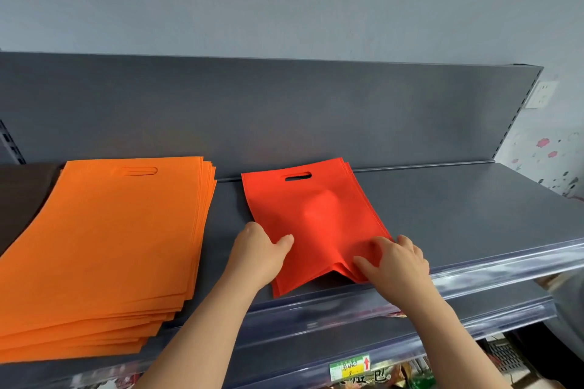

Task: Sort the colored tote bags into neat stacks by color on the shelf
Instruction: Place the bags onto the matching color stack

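A thin stack of red non-woven tote bags [316, 218] with die-cut handle slots lies in the centre of the frame on the dark grey metal shelf [458, 215]. Its handle end points toward the grey back panel [284, 110], and its near edge reaches the front lip of the shelf. The top bag bulges slightly in the middle, and the near edge lifts and fans open at the lower right corner.

The left hand [259, 256] holds the lower left edge of the red stack. Its thumb [284, 241] presses on top, while the other fingers are tucked out of sight at the edge. The right hand [395, 262] grips the lower right corner, its fingers [377, 243] curled onto the fabric and pinching the layers against the thumb.

In the left half of the frame, well apart from the red stack, sits a taller, larger stack of orange non-woven tote bags [110, 246]. Its layers are slightly offset at the near and right edges. At the far left edge, partly under the orange stack, some dark brown fabric [22, 196] shows.

A clear plastic label strip [505, 265] runs along the front edge of the shelf. A yellow-and-green price tag [349, 368] sits at the bottom of the frame, and a white wall socket [542, 93] is at the upper right.
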The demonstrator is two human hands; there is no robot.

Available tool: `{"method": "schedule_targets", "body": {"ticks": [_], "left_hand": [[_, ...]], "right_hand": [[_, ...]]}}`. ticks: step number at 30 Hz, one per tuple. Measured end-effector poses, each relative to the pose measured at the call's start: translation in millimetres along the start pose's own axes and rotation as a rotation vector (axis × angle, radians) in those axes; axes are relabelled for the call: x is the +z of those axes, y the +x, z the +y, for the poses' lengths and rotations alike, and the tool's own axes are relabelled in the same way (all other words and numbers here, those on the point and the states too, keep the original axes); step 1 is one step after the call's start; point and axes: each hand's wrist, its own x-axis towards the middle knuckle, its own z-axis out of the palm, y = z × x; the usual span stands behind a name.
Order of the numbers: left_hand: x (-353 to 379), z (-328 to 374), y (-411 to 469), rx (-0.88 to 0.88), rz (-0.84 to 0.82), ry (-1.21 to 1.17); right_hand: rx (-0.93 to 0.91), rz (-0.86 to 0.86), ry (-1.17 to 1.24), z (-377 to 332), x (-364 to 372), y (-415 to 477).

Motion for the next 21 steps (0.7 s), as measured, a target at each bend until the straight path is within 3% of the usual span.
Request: {"method": "schedule_targets", "body": {"ticks": [6, 12, 21], "left_hand": [[0, -9, 4, -0.008, -0.076, -0.099], [-5, -13, 1, 0.044, 0.101, 0.139], [-6, -10, -5, -0.048, -0.004, -0.202]], "right_hand": [[-0.009, -0.016, 0.139, -3, -2, 4], [0.017, 0.081, 0.223, -7, -7, 0], [-0.01, 0.121, 0.212, -9, -5, -7]]}}
